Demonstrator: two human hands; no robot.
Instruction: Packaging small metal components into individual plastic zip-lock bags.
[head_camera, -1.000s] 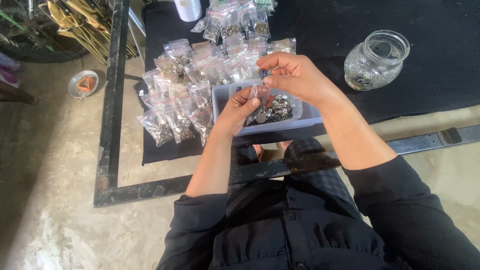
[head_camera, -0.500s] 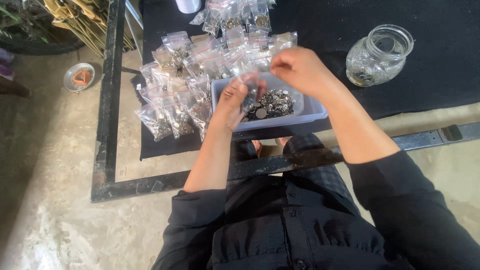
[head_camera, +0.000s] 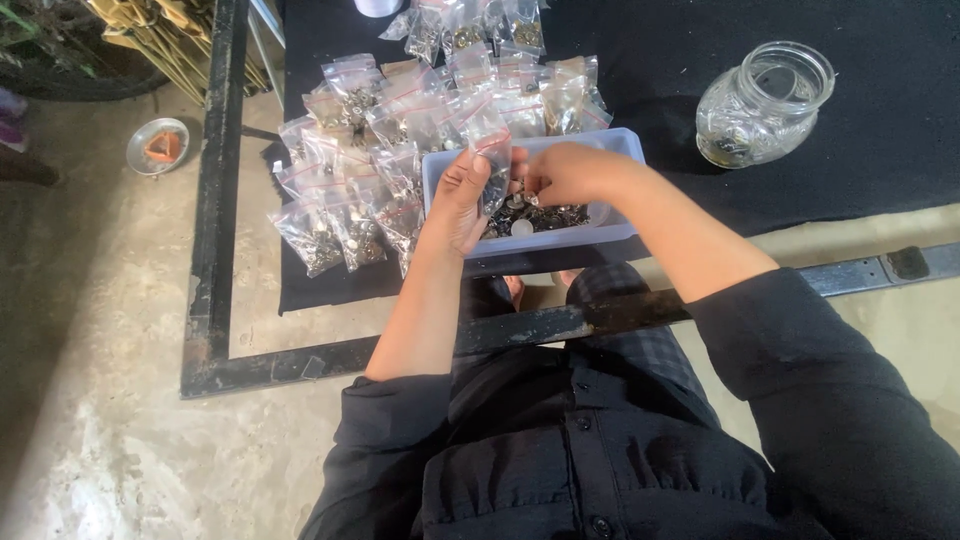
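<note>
Left hand (head_camera: 458, 200) gripping clear bag (head_camera: 493, 160) over tray (head_camera: 600, 145) | right hand (head_camera: 560, 175) pinching tray's metal bits (head_camera: 555, 215) | risk: tilted bag spilling pieces

One head-worn view — looking steeply down, close over the person's lap and the black mat (head_camera: 850, 190).

The left hand (head_camera: 458, 200) holds a small clear bag (head_camera: 493, 165) upright over the pale blue tray (head_camera: 612, 145) of small metal parts (head_camera: 545, 215). The right hand (head_camera: 562, 172) reaches into that tray. Filled bags (head_camera: 370, 160) lie left of the tray; a glass jar (head_camera: 765, 105) stands to its right.
</note>
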